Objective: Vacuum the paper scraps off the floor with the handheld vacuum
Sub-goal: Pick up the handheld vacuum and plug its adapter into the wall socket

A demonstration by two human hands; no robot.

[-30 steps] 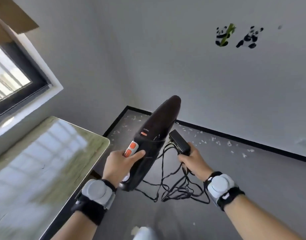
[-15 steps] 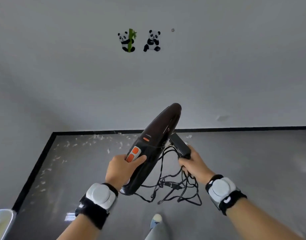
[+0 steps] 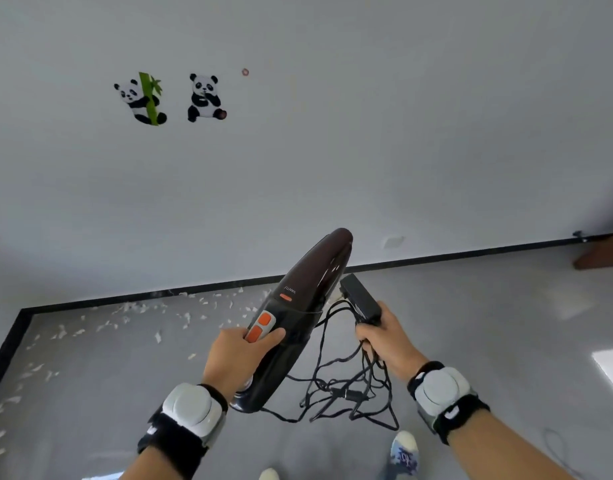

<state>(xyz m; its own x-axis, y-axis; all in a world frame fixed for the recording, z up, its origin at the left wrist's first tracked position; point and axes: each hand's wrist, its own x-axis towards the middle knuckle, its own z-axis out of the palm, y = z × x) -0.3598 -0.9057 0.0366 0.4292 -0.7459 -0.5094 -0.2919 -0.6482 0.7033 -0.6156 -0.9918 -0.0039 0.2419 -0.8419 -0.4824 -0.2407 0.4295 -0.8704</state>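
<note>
Scraps (image 3: 131, 323): white paper bits strewn over the grey floor (image 3: 505, 327) to the left of the vacuum, thickest along the black baseboard (image 3: 125, 299) and down the left edge of the floor; one lone bit lies just left of the vacuum's body.
Stickers (image 3: 170, 98): two pandas on the white wall (image 3: 367, 133), high above and left of the vacuum; the left one hugs a green bamboo stalk.
Left hand (image 3: 239, 358): closed around the vacuum's handle, thumb lying beside the two orange buttons; a grey-and-black band sits on the wrist.
Vacuum (image 3: 305, 313): dark handheld unit, held in the air above the floor, nozzle tilted up and away toward the wall, its tip crossing the baseboard line; it is clear of the scraps, which lie below and to its left.
Cord (image 3: 346, 393): thin black cable hanging in a loose tangle below and right of the vacuum, between the two hands.
Adapter (image 3: 360, 299): black block just right of the vacuum's body, almost touching it.
Right hand (image 3: 388, 344): clamped on the lower end of the adapter with some cord loops, right of the vacuum; a matching band on the wrist.
Shoes (image 3: 403, 452): toe tips at the bottom edge, below the cord.
Brown object (image 3: 606, 258): far right of the vacuum, by the wall; cannot tell what it is.
</note>
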